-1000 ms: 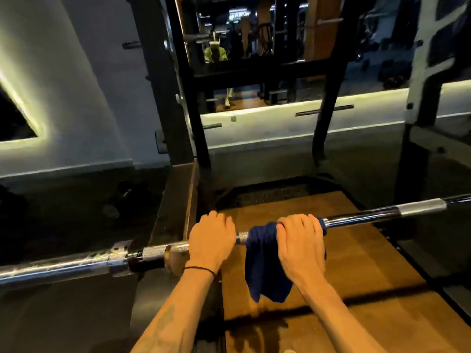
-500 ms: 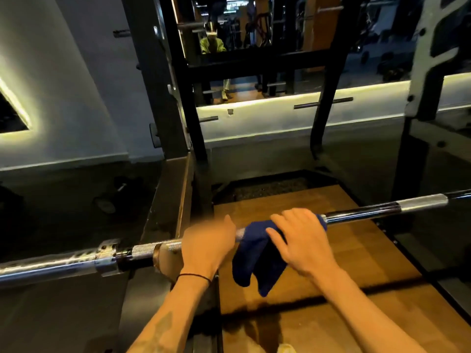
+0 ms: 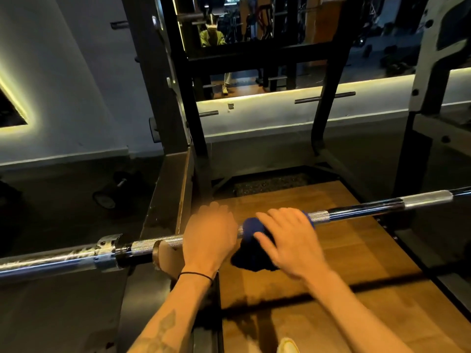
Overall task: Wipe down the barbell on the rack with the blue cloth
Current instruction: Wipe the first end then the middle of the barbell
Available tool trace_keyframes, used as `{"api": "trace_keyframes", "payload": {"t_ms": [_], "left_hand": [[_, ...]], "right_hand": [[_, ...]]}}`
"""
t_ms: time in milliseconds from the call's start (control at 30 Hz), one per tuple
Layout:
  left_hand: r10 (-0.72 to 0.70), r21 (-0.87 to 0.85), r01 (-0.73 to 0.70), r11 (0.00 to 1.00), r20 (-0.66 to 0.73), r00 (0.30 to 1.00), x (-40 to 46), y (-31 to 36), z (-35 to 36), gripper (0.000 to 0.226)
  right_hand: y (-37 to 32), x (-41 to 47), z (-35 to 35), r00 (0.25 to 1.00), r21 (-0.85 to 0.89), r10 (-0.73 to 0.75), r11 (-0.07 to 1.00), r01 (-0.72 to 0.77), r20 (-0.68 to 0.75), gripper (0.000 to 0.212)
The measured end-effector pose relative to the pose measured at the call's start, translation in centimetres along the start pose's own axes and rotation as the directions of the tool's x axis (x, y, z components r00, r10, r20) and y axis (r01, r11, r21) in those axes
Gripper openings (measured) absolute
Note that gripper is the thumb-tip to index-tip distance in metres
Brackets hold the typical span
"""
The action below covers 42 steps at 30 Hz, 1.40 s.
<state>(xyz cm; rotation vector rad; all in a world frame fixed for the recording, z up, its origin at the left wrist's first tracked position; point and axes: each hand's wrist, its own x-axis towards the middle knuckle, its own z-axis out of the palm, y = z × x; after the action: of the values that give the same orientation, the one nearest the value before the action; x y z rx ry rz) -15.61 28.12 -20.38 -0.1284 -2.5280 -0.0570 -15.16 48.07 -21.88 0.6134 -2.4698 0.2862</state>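
The left hand (image 3: pixel 210 231) is wrapped over the barbell (image 3: pixel 356 209), its fingers curled round the knurled shaft in a closed grip, just right of the wooden-looking rack support (image 3: pixel 164 258) on which the bar rests. A thin black band (image 3: pixel 196 275) is worn at that wrist. Just to the right, the right hand (image 3: pixel 290 239) is laid over the blue cloth (image 3: pixel 252 247), which is bunched round the shaft; the fingers are spread and only lightly bent, pressed onto the cloth and the bar, with the thumb against the dark hanging fold. Whether the cloth is truly pinched cannot be told, since the hand is blurred. A small blue edge of the cloth is seen at the far right of the fingers, touching the knurling.

The barbell is laid across the scene from near left to far right, its thick chrome sleeve (image 3: pixel 48 262) and collar at the left and a bright band further along at the right. Beneath it a wooden platform (image 3: pixel 344 263) is seen. Black rack uprights (image 3: pixel 178 98) are stood behind, and a mirror (image 3: pixel 254 34) at the far side reflects a person in a green top. A dumbbell (image 3: pixel 112 191) is lying on the dark floor at the left, well apart from the bar.
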Motion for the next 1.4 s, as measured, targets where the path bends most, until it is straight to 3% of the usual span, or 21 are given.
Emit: {"api": "trace_keyframes", "payload": {"t_ms": [67,133,200,267,333,400,467,533,600,667,767,833,900,967,1033,1067,1167,1300,1367,1400], "left_hand": [[0.013,-0.015,-0.013,1.000,-0.037,0.999,0.1,-0.1,0.1,0.029],[0.020,-0.016,-0.021,1.000,-0.062,0.998,0.2,-0.2,0.2,0.033],[0.008,-0.012,-0.008,1.000,-0.047,0.999,0.4,-0.3,0.4,0.039],[-0.004,-0.015,0.004,1.000,-0.019,1.000,0.3,-0.2,0.3,0.044],[-0.020,-0.012,0.020,1.000,0.001,1.000,0.1,-0.1,0.2,0.047],[-0.032,-0.020,0.032,0.999,0.021,0.999,0.2,0.0,0.1,0.050],[-0.031,-0.034,0.032,0.999,0.020,0.999,0.1,0.0,0.0,0.050],[-0.022,-0.044,0.023,0.999,0.007,1.000,0.0,-0.2,0.0,0.049],[-0.015,-0.038,0.014,0.999,-0.013,1.000,0.0,-0.3,0.0,0.046],[-0.007,-0.027,0.006,1.000,-0.032,0.999,0.0,-0.3,0.1,0.045],[-0.002,-0.015,0.002,1.000,-0.021,1.000,0.1,-0.2,0.2,0.046],[-0.005,-0.009,0.005,1.000,-0.022,1.000,-0.1,-0.1,0.1,0.045],[-0.003,-0.007,0.003,1.000,-0.021,1.000,0.0,0.0,0.1,0.044],[-0.007,-0.005,0.007,1.000,-0.017,1.000,0.0,0.1,0.2,0.044],[-0.015,-0.004,0.014,1.000,-0.022,1.000,-0.1,0.0,0.2,0.045],[-0.017,-0.010,0.017,1.000,-0.034,0.999,-0.2,0.0,0.3,0.045],[-0.012,-0.036,0.010,0.999,-0.063,0.998,-0.1,-0.1,0.3,0.047],[-0.008,-0.040,0.005,0.999,-0.074,0.997,0.0,0.0,0.2,0.048],[-0.012,-0.043,0.008,0.999,-0.081,0.997,-0.3,0.1,0.1,0.048],[-0.013,-0.044,0.009,0.999,-0.079,0.997,-0.3,0.1,0.1,0.048]], "right_hand": [[3.7,-0.8,-0.8,0.987,-0.010,0.135,0.991,-0.136,-0.085,0.039],[5.3,-1.6,-1.2,0.922,0.011,0.356,0.933,-0.359,-0.155,0.037],[3.7,-0.8,-0.5,0.813,0.017,0.544,0.833,-0.553,-0.205,0.043],[0.0,0.4,0.4,0.758,0.077,0.627,0.777,-0.625,-0.180,0.043],[-3.8,0.6,1.1,0.865,0.117,0.489,0.871,-0.477,-0.114,0.038],[-4.8,0.1,0.5,0.975,0.109,0.220,0.970,-0.217,-0.019,0.039],[-1.7,0.2,-0.7,0.998,0.061,0.000,0.998,-0.004,0.070,0.047],[2.4,-0.3,-1.4,0.995,0.018,-0.052,0.999,0.050,0.080,0.050],[6.2,-1.5,-2.1,0.995,0.004,0.096,0.995,-0.095,-0.039,0.047],[8.2,-2.9,-2.2,0.941,0.010,0.321,0.947,-0.322,-0.110,0.046],[5.8,-1.6,-1.1,0.805,0.032,0.564,0.822,-0.569,-0.183,0.043],[1.7,0.2,-0.5,0.751,0.148,0.625,0.780,-0.608,-0.211,0.033],[-2.0,0.3,0.1,0.881,0.192,0.452,0.885,-0.424,-0.138,0.029],[-2.6,-0.4,-0.3,0.989,0.159,0.143,0.978,-0.137,-0.026,0.040],[0.9,-0.3,-1.0,0.995,0.083,-0.061,0.995,0.055,0.077,0.050],[3.2,-0.6,-1.1,0.994,0.047,-0.067,0.997,0.063,0.085,0.051],[9.6,-2.6,-2.0,0.973,-0.017,0.217,0.976,-0.219,-0.078,0.052],[8.7,-2.7,-1.2,0.774,0.077,0.589,0.804,-0.589,-0.231,0.044],[5.2,-0.9,-0.5,0.701,0.119,0.677,0.733,-0.670,-0.225,0.044],[3.3,-0.3,-0.2,0.733,0.103,0.648,0.760,-0.642,-0.207,0.043]]}}
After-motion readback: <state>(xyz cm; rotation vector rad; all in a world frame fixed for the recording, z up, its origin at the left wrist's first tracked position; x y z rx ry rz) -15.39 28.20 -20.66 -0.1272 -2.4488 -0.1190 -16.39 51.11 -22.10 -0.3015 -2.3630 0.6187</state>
